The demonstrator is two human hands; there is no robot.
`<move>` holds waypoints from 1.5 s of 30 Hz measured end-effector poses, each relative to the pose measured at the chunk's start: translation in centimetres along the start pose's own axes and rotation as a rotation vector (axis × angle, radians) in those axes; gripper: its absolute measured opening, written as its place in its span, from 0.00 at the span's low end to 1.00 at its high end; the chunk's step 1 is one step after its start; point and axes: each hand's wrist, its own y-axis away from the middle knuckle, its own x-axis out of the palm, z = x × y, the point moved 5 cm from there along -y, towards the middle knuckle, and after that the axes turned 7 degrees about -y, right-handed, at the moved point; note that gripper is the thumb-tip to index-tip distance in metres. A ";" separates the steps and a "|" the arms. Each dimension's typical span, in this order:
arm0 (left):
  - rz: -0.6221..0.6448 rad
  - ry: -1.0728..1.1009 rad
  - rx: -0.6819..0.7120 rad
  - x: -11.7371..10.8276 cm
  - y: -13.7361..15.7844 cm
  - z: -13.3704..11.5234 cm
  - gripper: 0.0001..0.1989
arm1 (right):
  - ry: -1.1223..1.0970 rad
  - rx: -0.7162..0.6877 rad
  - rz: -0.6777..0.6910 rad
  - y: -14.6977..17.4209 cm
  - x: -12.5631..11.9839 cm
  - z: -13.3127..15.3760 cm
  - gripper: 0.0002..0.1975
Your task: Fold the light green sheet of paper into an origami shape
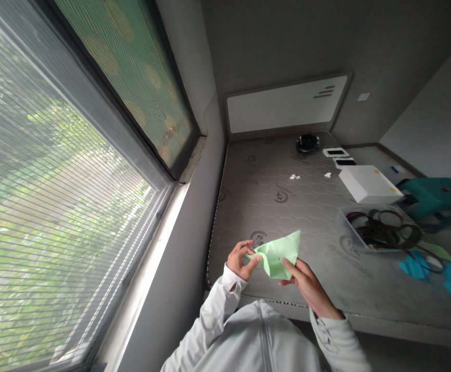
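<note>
Both hands, left and right, pinch light, flimsy green paper by its edges, fingers closed, above the mattress.

Daylight from the window at left, dim grey interior, wide-angle bending at edges

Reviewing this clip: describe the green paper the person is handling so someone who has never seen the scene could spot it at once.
Start at the bare grey mattress beside the window. Above its near edge, the left hand and right hand hold a folded sheet of pale green paper between them. It is the only paper held up; the blue sheets lie flat at the right, near a tray of cables.
</note>
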 end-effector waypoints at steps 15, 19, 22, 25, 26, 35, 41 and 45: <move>-0.030 -0.051 -0.083 -0.3 0.0 0.0 0.18 | -0.003 -0.168 -0.028 -1.4 0.1 0.3 0.47; -0.044 -0.044 -0.063 -0.1 0.1 -0.1 0.16 | -0.053 -0.208 0.087 -0.9 0.4 0.7 0.46; -0.100 -0.023 -0.074 -0.2 0.1 0.3 0.17 | 0.021 -0.213 0.261 -0.5 0.8 0.9 0.27; -0.120 0.031 -0.005 -0.5 0.0 0.2 0.17 | 0.093 -0.208 0.309 -0.3 1.0 0.8 0.25; -0.115 0.053 0.044 -0.6 -0.1 0.0 0.17 | 0.134 -0.221 0.284 -0.4 1.0 0.9 0.25; -0.207 0.085 -0.096 -0.3 0.1 0.9 0.17 | 0.491 -0.632 -0.074 -0.6 -0.3 2.0 0.13; -0.107 0.159 -0.109 0.4 0.2 1.0 0.16 | 0.280 -0.401 0.105 -1.2 0.2 0.8 0.19; -0.093 0.141 0.065 -0.3 -0.2 0.3 0.16 | 0.374 -0.372 0.166 -1.2 0.8 0.5 0.18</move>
